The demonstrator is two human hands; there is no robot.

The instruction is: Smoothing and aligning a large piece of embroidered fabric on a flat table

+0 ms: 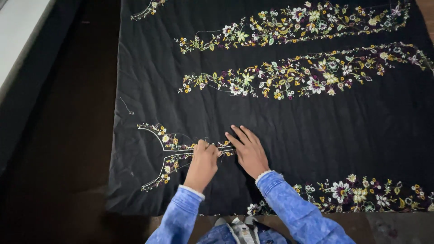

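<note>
A large black cloth (289,122) with bands of embroidered flowers lies spread flat before me. Near its lower left is a neckline-shaped floral embroidery (165,153) outlined in white. My left hand (203,161) is curled over the right end of that embroidery, fingers pinched at something small among the threads; what it grips is too small to tell. Just to its right, my right hand (248,149) rests flat on the cloth with its fingers spread, pressing the fabric down. Both arms wear blue denim sleeves.
Long floral bands (289,74) run across the upper cloth, and another band (357,192) lies along the lower right edge. A loose white thread (126,106) sits near the left edge. Dark brown floor (68,135) lies to the left, a pale ledge (18,36) beyond.
</note>
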